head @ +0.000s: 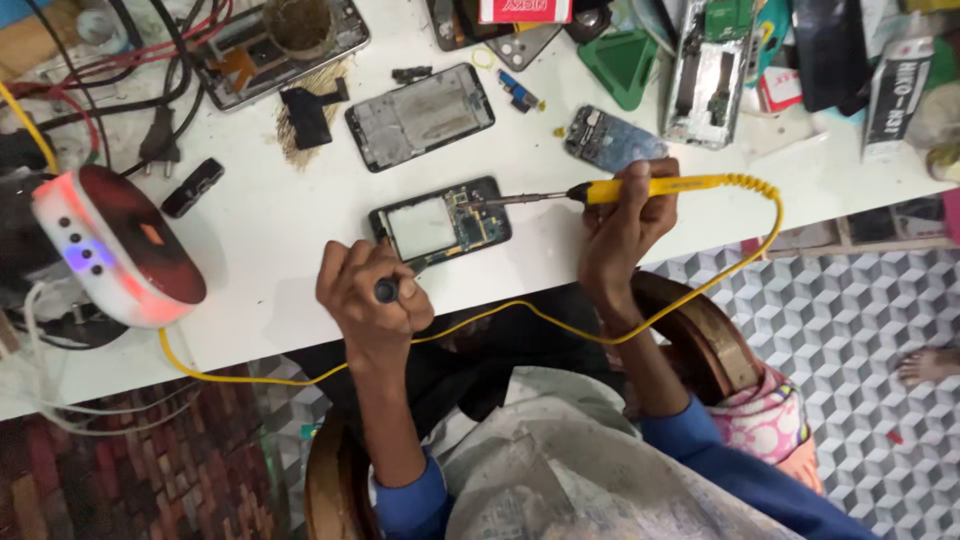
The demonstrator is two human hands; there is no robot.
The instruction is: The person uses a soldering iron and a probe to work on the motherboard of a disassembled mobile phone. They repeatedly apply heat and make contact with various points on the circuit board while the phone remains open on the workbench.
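Note:
An opened phone [440, 224] lies near the front edge of the white table [270, 220], its circuit board exposed on the right side. My right hand [625, 232] grips a yellow soldering iron [650, 187], whose metal tip touches the board's right end. A yellow cord [560, 318] trails from the iron down and left. My left hand [370, 300] is closed around a thin dark tool [387, 290] just below the phone's left corner.
A round red-and-white device [115, 245] with a glowing purple light sits at the left. Other phone frames [420, 115], loose parts, a plug and cables [120, 70] crowd the table's far side. A green triangular piece [620, 62] and boxes stand at the back right.

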